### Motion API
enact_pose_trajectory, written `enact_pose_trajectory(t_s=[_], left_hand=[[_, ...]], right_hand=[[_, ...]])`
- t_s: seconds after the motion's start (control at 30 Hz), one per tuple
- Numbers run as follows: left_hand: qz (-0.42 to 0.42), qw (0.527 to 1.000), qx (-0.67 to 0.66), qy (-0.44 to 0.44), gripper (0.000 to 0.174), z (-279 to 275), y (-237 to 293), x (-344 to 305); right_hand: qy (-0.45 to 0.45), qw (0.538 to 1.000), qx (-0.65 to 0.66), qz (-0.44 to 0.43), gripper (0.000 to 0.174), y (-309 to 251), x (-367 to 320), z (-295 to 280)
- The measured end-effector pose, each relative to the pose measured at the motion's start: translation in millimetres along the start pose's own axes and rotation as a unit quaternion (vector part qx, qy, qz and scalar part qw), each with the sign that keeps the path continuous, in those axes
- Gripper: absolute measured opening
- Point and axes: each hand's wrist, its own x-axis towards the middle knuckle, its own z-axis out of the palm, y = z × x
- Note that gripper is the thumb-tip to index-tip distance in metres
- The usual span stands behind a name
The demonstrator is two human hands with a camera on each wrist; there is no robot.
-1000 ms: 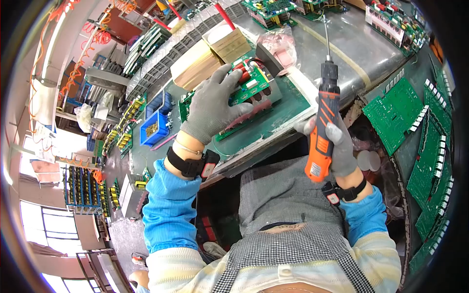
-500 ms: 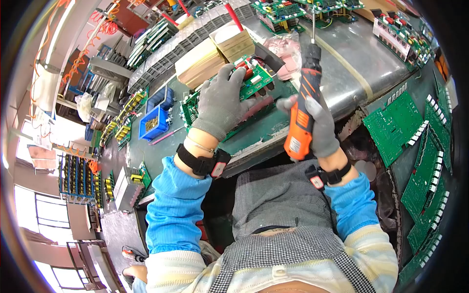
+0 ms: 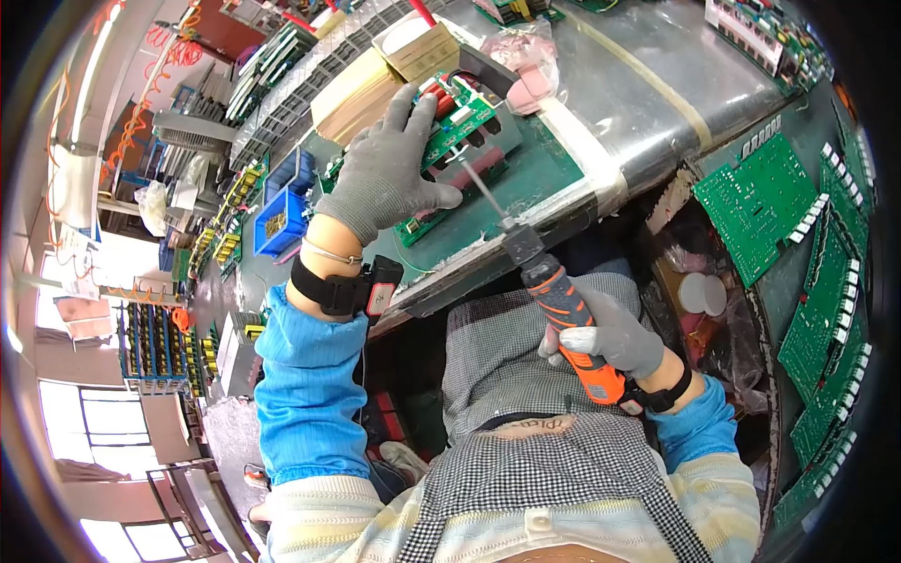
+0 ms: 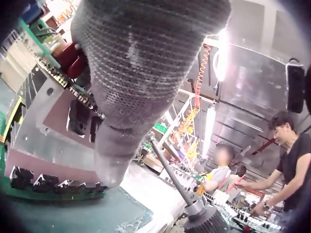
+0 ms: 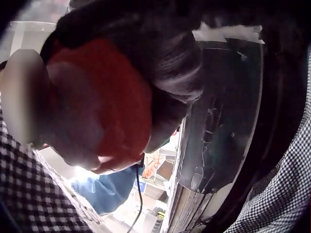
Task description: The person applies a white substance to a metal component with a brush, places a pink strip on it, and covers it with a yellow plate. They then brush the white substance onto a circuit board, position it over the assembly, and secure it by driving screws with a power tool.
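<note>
My gloved left hand holds a green circuit board fitted with red components and a metal heat sink. Its fingers reach over the top of the board, while the thumb lies along the near side, beside the heat sink in the left wrist view. My gloved right hand grips an orange and black electric screwdriver, its body low over the lap. The long bit points up and left, its tip overlapping the board's near side in the head view. The right wrist view shows mostly the screwdriver's orange body.
Behind the board stand cardboard boxes, with a pink plastic bag to their right. A blue bin of small metal parts sits at left. More green boards lie at right. The worktable edge runs between lap and board.
The screwdriver has swung from upright at the right to a leftward tilt, coming down toward my lap with its bit now near the board. My left hand stays on the board.
</note>
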Motion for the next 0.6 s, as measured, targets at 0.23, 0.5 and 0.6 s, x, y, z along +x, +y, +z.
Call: enact_pose_trajectory(t_s=[0.23, 0.5, 0.6], left_hand=[[0.008, 0.999, -0.007, 0.032, 0.107, 6, -3, 0], [0.025, 0.998, -0.021, 0.046, 0.099, 11, -9, 0], [0.031, 0.998, -0.022, 0.055, 0.095, 11, -10, 0]], right_hand=[[0.009, 0.999, -0.033, 0.019, 0.065, -1, 7, 3], [0.010, 0.999, -0.004, 0.031, 0.064, 6, 14, -1], [0.022, 0.999, -0.012, 0.029, 0.062, 1, 16, 3]])
